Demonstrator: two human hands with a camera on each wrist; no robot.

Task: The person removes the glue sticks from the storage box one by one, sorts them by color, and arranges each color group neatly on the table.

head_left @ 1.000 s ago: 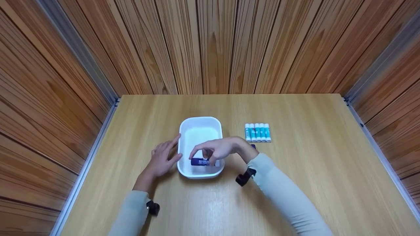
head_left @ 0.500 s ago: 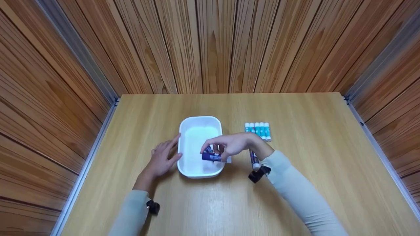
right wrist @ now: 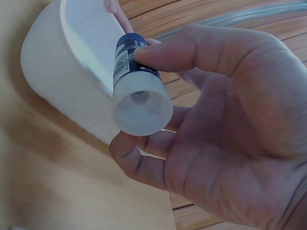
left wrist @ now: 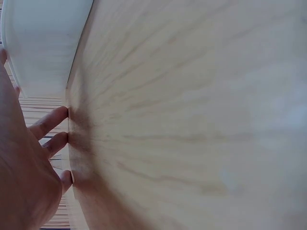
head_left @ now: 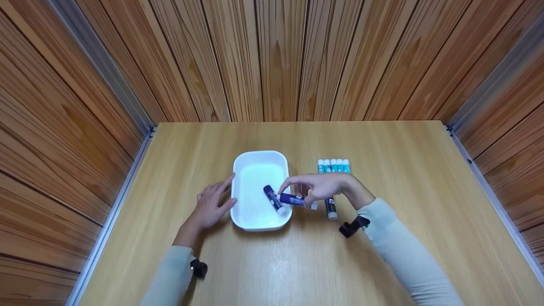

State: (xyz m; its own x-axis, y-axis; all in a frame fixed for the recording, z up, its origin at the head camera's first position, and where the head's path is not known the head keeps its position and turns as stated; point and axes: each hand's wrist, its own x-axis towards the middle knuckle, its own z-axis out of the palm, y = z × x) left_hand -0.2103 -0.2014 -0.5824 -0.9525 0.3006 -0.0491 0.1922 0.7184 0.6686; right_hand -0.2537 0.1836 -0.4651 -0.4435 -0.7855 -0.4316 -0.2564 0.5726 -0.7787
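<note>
My right hand (head_left: pixel 329 187) pinches a dark purple glue stick (head_left: pixel 292 200) between thumb and fingers, above the right rim of a white tray (head_left: pixel 253 178). In the right wrist view, the white hollow base of that glue stick (right wrist: pixel 142 108) faces the camera, with the thumb on its dark label. Another purple glue stick (head_left: pixel 274 199) lies slanted inside the tray. My left hand (head_left: pixel 211 206) touches the tray's left side with its fingers spread. From the left wrist, several fingertips of that hand (left wrist: pixel 29 163) meet the tabletop beside the tray (left wrist: pixel 43 43).
Right of the tray, a third purple glue stick (head_left: pixel 330 209) lies on the wooden table (head_left: pixel 263 267), partly behind the right hand. Beyond it is a row of several teal glue sticks (head_left: pixel 334 165) with white ends, side by side. Wood-panelled walls (head_left: pixel 276 63) enclose the table.
My right hand has moved right with its glue stick, from over the tray to its right rim. The glue stick inside the tray has come into view. The left hand has stayed put.
</note>
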